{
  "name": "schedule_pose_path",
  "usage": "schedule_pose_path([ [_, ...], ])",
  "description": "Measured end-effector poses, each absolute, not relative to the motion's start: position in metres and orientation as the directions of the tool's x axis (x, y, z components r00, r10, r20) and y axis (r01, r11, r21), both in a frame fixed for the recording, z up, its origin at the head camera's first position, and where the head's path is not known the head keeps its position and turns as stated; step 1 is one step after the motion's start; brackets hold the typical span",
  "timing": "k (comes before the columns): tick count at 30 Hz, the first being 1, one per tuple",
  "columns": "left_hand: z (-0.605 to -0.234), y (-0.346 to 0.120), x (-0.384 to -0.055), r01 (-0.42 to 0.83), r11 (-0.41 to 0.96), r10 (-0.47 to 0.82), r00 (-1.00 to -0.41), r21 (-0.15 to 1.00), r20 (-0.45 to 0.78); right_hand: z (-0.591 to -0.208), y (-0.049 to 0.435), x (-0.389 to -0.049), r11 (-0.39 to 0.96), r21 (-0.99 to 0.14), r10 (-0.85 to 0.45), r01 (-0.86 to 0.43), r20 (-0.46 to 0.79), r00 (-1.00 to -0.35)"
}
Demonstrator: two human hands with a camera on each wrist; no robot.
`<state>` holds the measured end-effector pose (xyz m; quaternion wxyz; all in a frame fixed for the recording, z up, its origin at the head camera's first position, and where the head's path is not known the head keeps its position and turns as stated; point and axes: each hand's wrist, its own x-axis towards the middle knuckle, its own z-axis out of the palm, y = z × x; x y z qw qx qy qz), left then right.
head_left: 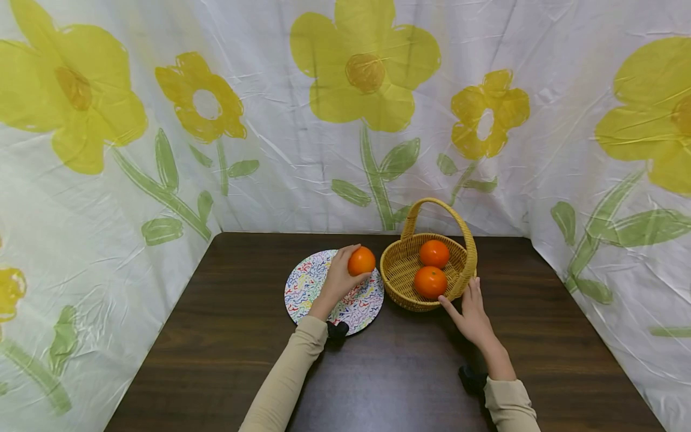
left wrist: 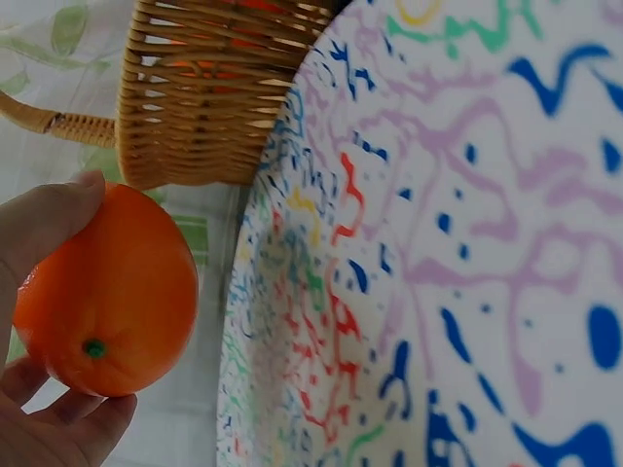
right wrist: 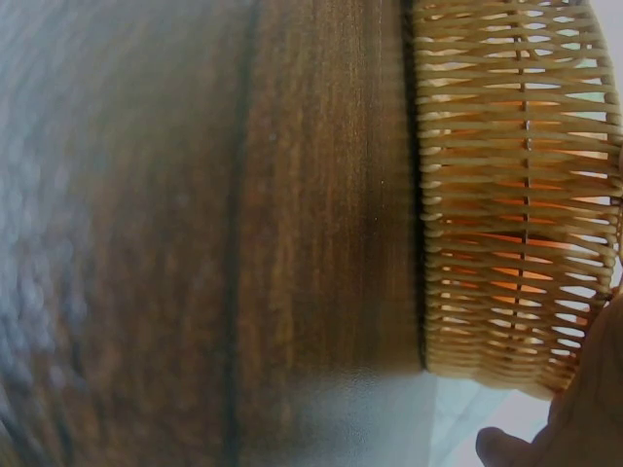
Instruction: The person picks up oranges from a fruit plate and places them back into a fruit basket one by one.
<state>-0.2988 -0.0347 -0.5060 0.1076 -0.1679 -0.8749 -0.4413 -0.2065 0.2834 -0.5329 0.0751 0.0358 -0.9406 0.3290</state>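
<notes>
An orange [head_left: 361, 261] with a small green stem mark is pinched between the thumb and fingers of my left hand [head_left: 340, 277]. In the left wrist view this orange [left wrist: 112, 292] appears beside the rim of the plate [left wrist: 467, 224], apart from it. The round plate [head_left: 308, 288] has multicoloured squiggles on white. To its right stands a yellow wicker basket [head_left: 396, 273] with a tall handle, two more oranges [head_left: 430, 282] lying inside. My right hand [head_left: 475, 318] rests against the basket's right front side, fingers extended near the handle's base and thumb at the rim.
Everything stands on a dark wood table [head_left: 227, 336], plate and basket near its far edge. A white curtain [head_left: 281, 180] with yellow flowers encloses the back and sides. A black band [head_left: 472, 380] sits at the right wrist, another [head_left: 337, 329] at the left.
</notes>
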Motion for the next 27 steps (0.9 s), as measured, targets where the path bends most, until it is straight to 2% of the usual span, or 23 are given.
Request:
schedule_pose_path([
  [27,-0.478,-0.015,-0.296,0.493,0.537,0.279,-0.869,0.684,0.408,-0.533,0.283,-0.205,0.778,-0.618,-0.015,-0.114,0.164,-0.986],
])
